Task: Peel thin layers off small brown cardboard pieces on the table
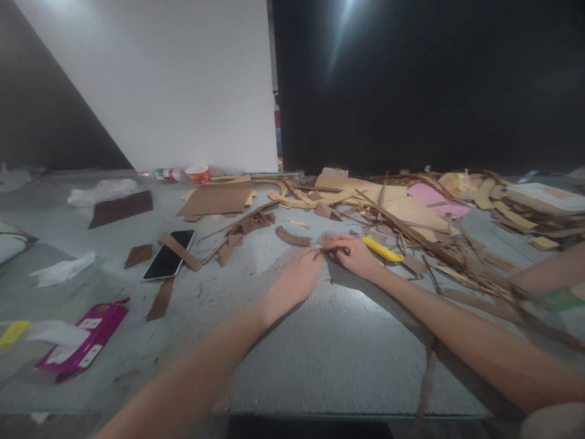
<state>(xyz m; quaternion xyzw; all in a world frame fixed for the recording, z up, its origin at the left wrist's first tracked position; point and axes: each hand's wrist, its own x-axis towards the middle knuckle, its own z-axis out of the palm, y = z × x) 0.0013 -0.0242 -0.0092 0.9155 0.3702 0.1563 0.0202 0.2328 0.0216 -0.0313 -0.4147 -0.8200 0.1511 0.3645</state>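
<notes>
My left hand [296, 277] and my right hand [355, 255] meet over the middle of the table, fingertips nearly touching. Both have their fingers closed on a small brown piece [323, 249], mostly hidden by the fingers. Just beyond my right hand lies a yellow-handled cutter [384, 249]; its front end is partly hidden behind the hand. A curved brown strip [292, 236] rests on the table past my left hand.
On the left are a phone [164, 261] with a brown strip across it and a purple wipes pack [98, 332]. A brown sheet [217, 198] lies at the back. Scraps and long strips [411, 235] clutter the right, where another person's arm [548, 271] rests.
</notes>
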